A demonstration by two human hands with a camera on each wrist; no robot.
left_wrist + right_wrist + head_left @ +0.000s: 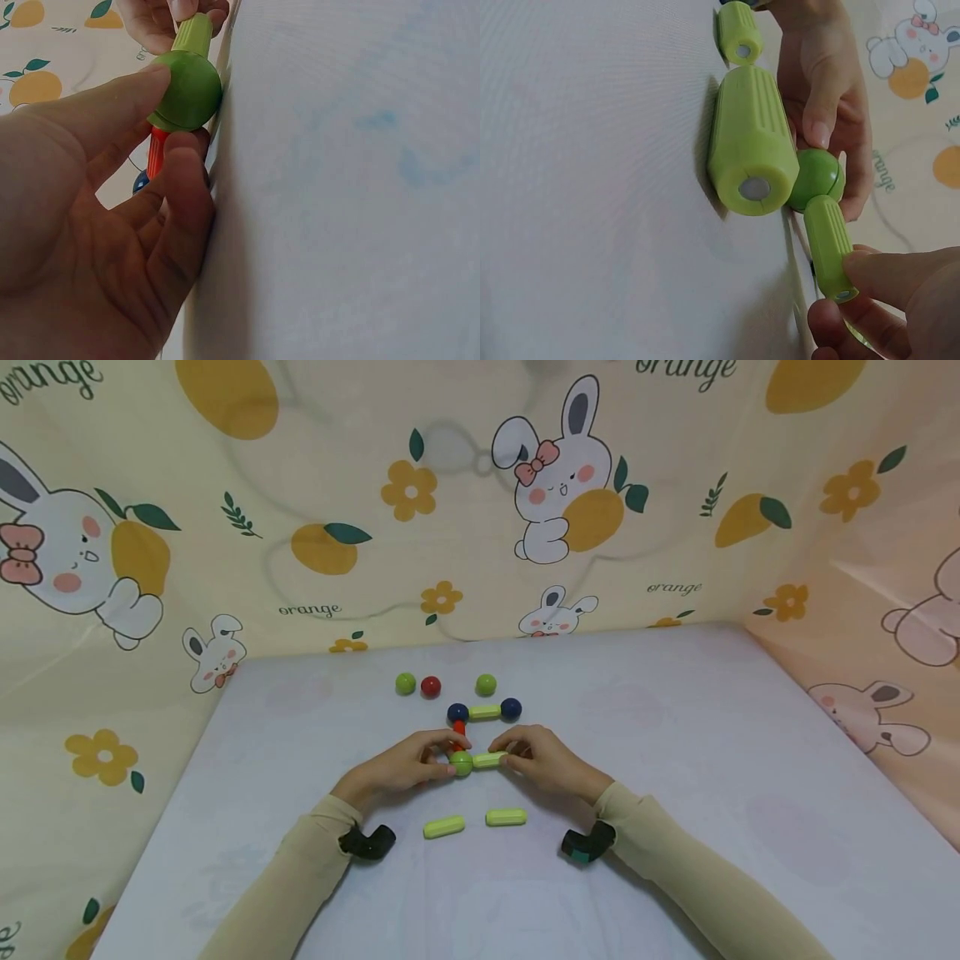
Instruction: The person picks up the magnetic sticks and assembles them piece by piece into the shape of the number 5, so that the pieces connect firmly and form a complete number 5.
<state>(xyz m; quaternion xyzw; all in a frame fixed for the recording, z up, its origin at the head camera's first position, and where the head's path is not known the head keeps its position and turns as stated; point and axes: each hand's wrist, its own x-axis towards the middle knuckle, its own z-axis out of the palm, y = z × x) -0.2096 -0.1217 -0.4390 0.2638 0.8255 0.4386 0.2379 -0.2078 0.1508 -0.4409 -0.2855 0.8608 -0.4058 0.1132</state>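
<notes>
My beige sleeves (300, 868) are lying nearest the head camera. Beyond them, my left hand (400, 765) is pinching a green ball (461, 765), thumb and fingers parted only by its width, and my right hand (552, 763) is pinching a yellow-green rod (487, 761) just as closely. The rod's inner end is meeting the ball.

From that ball a red rod (459, 727) is running to a dark blue ball (457, 713), and a second rod (484, 712) is linking it to another blue ball (511, 709). This much is looking joined, I judge, while five pieces are lying apart: two loose rods (506, 817) nearer me, and a red ball (431, 687) with two loose green balls (405, 683) farther off.

The balls are gleaming, round and smooth, mine showing a fine seam. The rods are showing ribbed, plastic-looking sides, tapered ends and grey, metallic-looking discs. A white tabletop (675, 735) is bearing the loose pieces, and a printed backdrop (465, 547) is hanging behind.
</notes>
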